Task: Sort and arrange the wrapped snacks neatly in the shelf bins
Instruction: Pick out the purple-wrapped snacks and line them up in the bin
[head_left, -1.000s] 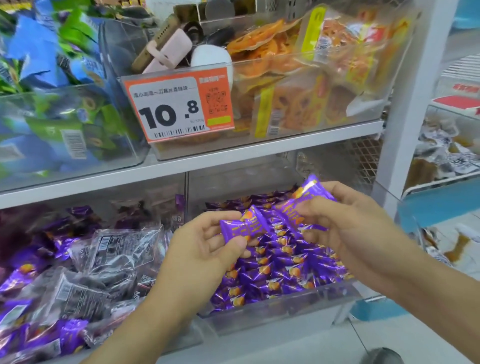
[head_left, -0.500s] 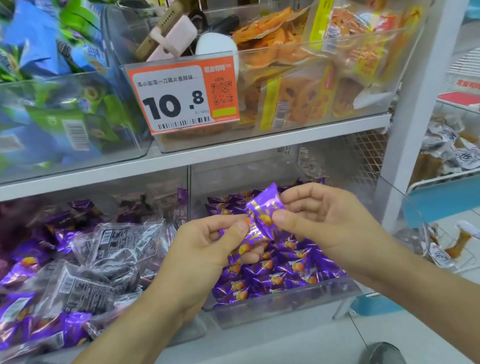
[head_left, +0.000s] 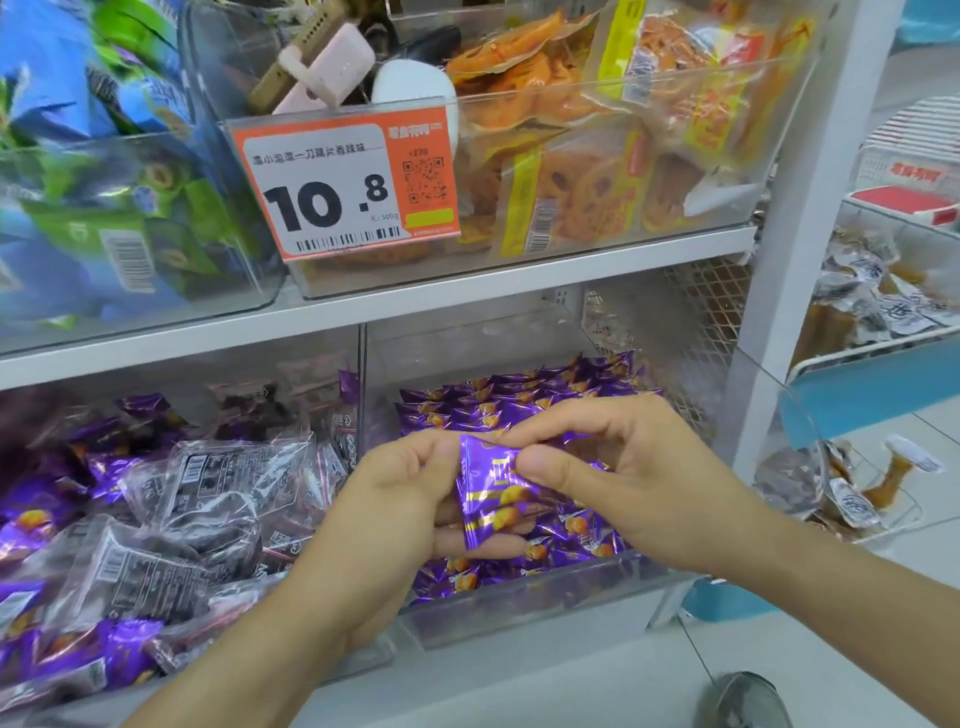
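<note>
Pinched between both thumbs and forefingers, left hand (head_left: 400, 499) and right hand (head_left: 618, 478) clamped a glossy purple snack packet (head_left: 491, 491), long axis near-vertical, crinkled foil, above the clear plastic bin (head_left: 519, 618) of matching packets.

I see my left hand (head_left: 395, 499) and right hand (head_left: 613, 478) pinching purple snack packets (head_left: 491, 499) together above the clear bin (head_left: 519, 603) of matching purple snacks (head_left: 519, 410).

White shelving upright (head_left: 810, 218) beside a pale tiled floor (head_left: 930, 499); blue base panel (head_left: 872, 392) at right.
</note>
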